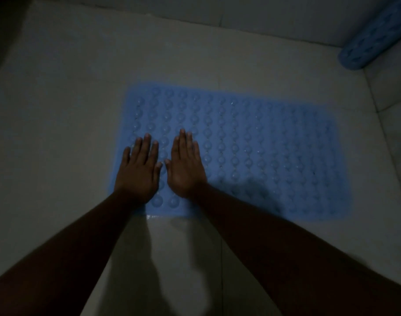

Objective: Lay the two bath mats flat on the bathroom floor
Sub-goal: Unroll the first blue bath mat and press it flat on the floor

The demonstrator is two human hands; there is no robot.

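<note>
On the tiled floor [58, 110], a blue bath mat [252, 151] is spread flat, its bumps facing up. Its left end is pressed by the left hand [139, 169] and the right hand [186, 167], palms down, fingers straight. A second mat [375, 39] is seen rolled up in the far right corner.

Flat mat [252, 144] pale blue, rows of round bumps; rolled mat [375, 39] blue; floor tiles [69, 99] off-white.

One mat [252, 151] lies flat on the floor [58, 99], mid-frame toward the right. Both hands sit side by side on its left end, left hand [139, 169] just left of the right hand [186, 167]. The other mat [375, 39], rolled up, is in the upper right corner by the wall [263, 14].
</note>
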